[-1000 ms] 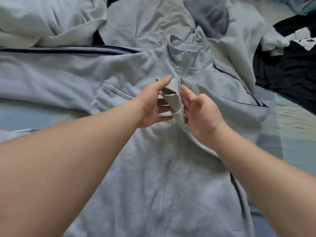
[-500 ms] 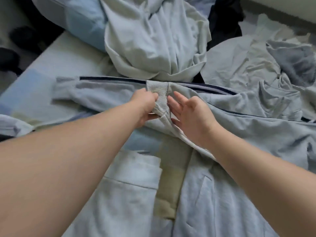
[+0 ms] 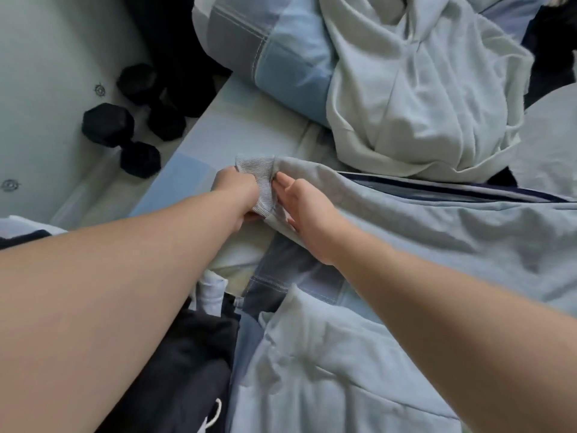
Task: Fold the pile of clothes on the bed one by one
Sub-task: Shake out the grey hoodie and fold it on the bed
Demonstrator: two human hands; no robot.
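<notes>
Gripping the ribbed grey knit cuff [image 3: 257,178] of a light grey fleece jacket [image 3: 437,239], the left hand [image 3: 239,195] was curled tight round that band near the left edge of the bed. The right hand [image 3: 309,215] lay just beside it, fingers [image 3: 285,185] straight and flat on the sleeve, clasping nothing. From the cuff the sleeve, edged with a navy stripe, ran rightward across the pale blue patchwork bed sheet [image 3: 224,120], the rest of the jacket spread below it. A crumpled pale green garment [image 3: 415,98] touched the sleeve's far side and rested against a blue and grey patchwork pillow [image 3: 268,48]. A dark navy garment [image 3: 175,364] lay under the left forearm. Black hexagonal dumbbells [image 3: 107,123] sat on the pale floor beside the bed.
</notes>
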